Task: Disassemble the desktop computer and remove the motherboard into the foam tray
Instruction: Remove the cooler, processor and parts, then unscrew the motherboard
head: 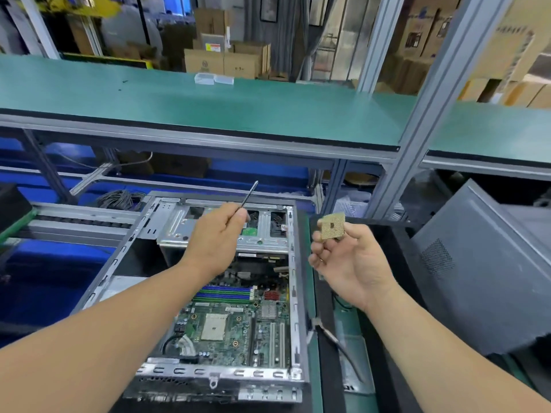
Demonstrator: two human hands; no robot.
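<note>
Desktop case (293,281): open, on the green surface (310,296), long axis running away from the viewer.
Motherboard (238,320): seated flat in the case floor, long axis the same way, empty socket facing up. Risk: a dropped part could land on the board.
Left hand (216,234): grip clenched round a screwdriver (249,195), tip pointing up and away.
Right hand (347,257): grip pinching a CPU (333,226) by its edges, pin side toward the viewer. Risk: pins likely bend if touched.

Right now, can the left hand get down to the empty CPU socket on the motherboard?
Probably yes: the CPU socket lies uncovered in the open case, though the left hand holds a thin tool.
</note>
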